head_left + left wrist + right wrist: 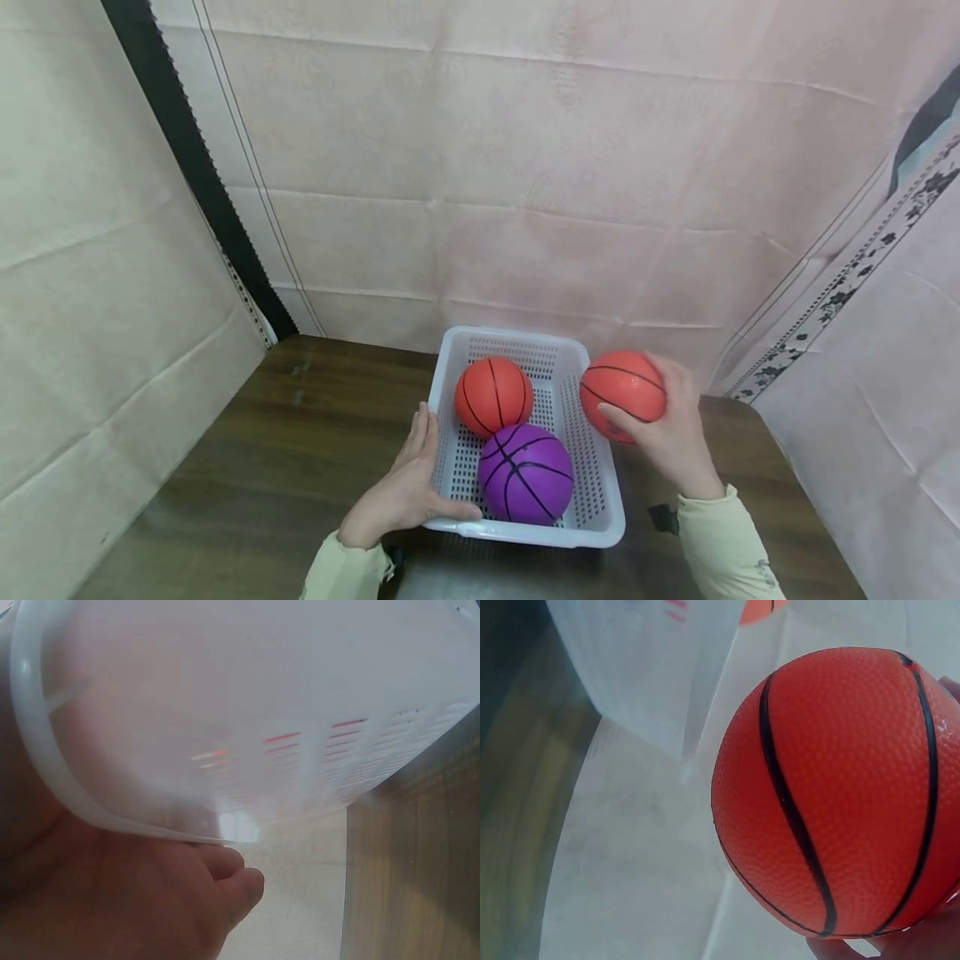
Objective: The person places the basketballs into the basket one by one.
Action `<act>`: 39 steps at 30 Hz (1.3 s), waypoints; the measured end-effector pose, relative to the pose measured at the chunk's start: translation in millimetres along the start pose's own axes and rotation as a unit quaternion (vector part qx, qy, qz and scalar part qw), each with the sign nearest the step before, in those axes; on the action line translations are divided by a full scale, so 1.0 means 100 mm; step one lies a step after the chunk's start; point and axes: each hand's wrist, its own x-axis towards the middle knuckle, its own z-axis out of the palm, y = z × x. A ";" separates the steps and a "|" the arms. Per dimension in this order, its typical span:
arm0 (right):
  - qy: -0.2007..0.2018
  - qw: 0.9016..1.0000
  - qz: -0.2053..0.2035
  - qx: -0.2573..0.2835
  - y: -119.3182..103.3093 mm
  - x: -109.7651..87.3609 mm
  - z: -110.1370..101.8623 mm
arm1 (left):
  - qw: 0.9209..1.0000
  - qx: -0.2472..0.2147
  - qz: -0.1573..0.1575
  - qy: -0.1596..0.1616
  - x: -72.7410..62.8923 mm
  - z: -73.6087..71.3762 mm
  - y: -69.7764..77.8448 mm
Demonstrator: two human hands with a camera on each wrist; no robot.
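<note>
A white plastic basket (602, 500) with slotted walls stands on the wooden table. Inside it, an orange-red toy basketball (487, 392) sits behind a purple toy basketball (527, 479); the two look to be touching. My left hand (401, 492) rests against the basket's near left corner, fingers straight along the outer side and thumb across the front rim. Another orange-red toy basketball (832, 795) is gripped by my right hand (675, 429), just outside the basket's right rim. In the left wrist view, the basket wall (225, 697) rises beside my fingers (236, 889).
The brown wooden table (300, 467) extends to both sides of the basket. Pale creased cloth (562, 167) hangs behind it, with more cloth at left and right. A dark strip (202, 158) runs down the left corner, a patterned border (840, 287) down the right.
</note>
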 end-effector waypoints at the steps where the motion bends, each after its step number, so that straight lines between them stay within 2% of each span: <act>1: -0.006 1.000 -0.001 0.001 -0.01 0.00 0.02 | 1.000 -0.002 -0.001 -0.001 0.00 0.00 0.00; 9: -0.042 0.999 -0.026 -0.003 -0.10 0.00 0.20 | 1.000 -0.009 -0.002 -0.002 0.00 0.00 -0.01; 15: -0.071 0.995 -0.070 -0.020 -0.18 -0.02 0.34 | 1.000 -0.007 -0.002 0.000 0.00 0.00 -0.01; 19: -0.076 0.993 -0.089 -0.032 -0.20 -0.02 0.41 | 1.000 -0.007 0.000 0.002 0.01 0.01 -0.01; 31: -0.098 0.992 -0.070 -0.039 -0.20 0.02 0.47 | 1.000 -0.004 -0.002 0.005 0.02 -0.01 0.00; 39: -0.146 0.988 -0.034 -0.048 -0.15 0.00 0.48 | 1.000 0.008 -0.004 -0.002 0.01 0.00 0.00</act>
